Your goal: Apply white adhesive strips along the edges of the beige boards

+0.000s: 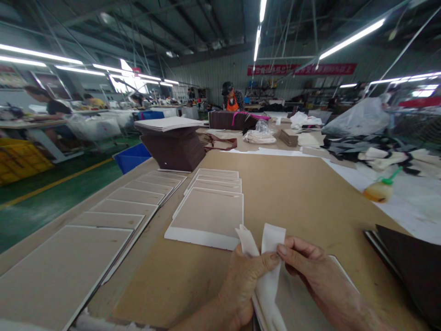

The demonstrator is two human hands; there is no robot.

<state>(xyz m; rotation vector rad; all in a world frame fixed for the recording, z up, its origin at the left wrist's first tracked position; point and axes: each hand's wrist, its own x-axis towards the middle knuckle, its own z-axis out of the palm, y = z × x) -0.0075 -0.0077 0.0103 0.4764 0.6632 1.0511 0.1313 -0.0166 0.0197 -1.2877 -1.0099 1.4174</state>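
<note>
My left hand [243, 280] is closed round a bunch of white strips [270, 280], which look like fabric or paper and hang down toward the bottom edge. One strip's upper end stands up between my hands, and my right hand [310, 266] pinches its edge between thumb and fingers. Under my hands a beige panel with a white edge [296, 294] lies partly hidden. Beyond them, several beige panels with white borders [210, 207] overlap in a row on the brown board [275, 184].
More overlapping panels [86, 253] run along the left. A tall dark stack [175, 149] stands behind them. At right are dark sheets [406, 266], a bottle with a green spout [381, 188] and black scraps [354, 147]. A person in an orange apron [234, 99] stands across the table.
</note>
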